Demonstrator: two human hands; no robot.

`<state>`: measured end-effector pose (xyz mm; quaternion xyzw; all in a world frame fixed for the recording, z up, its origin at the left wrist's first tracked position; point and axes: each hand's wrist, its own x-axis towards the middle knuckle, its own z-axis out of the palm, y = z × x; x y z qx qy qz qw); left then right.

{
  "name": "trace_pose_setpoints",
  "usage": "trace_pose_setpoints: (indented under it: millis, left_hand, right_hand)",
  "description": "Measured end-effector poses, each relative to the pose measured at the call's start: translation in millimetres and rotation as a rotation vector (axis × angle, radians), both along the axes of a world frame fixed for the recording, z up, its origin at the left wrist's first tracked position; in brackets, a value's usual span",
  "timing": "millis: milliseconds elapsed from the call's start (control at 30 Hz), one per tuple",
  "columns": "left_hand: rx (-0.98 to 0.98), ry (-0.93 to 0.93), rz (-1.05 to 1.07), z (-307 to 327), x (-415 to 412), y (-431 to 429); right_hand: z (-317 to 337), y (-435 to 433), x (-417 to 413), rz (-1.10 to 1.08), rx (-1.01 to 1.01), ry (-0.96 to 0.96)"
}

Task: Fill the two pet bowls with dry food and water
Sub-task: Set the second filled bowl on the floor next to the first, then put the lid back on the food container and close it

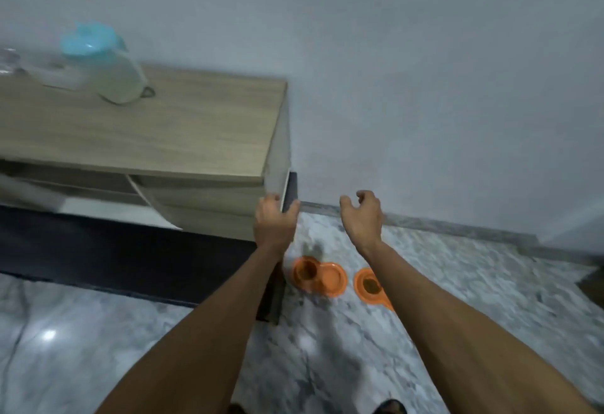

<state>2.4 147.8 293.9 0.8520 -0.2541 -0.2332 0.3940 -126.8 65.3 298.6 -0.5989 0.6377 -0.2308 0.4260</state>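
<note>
No text, label, brand, number or sign is showing legibly anywhere in this blurred view. The jug standing on the counter at ten o'clock is bearing no readable marking, and the two orange bowls lying on the floor near six o'clock are showing only plain surfaces. The wall at twelve o'clock is carrying no lettering.

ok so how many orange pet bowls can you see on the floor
2. One orange bowl lies beside the cabinet's corner, below the left hand. The other orange bowl lies to its right, partly hidden behind the right forearm.
</note>
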Motion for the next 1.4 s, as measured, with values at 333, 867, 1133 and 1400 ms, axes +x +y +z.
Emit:
trace_pose_setpoints:
  millis: [333, 867, 1133, 1400]
  left_hand:
    - [-0.019, -0.093, 0.143, 85, 211, 151]
    - [-0.054, -0.112, 0.31, 101, 515, 210]
    - [-0.009, -0.138, 0.358, 94, 681, 204]
    - [0.019, -0.119, 0.285, 64, 830, 167]
  right_hand:
    - [75, 111, 214, 0.146, -0.107, -0.083]
    - [81, 148, 550, 0.351, -0.116, -0.139]
    - [67, 119, 691, 0.32, -0.084, -0.102]
    - [51, 63, 782, 0.067, -0.124, -0.007]
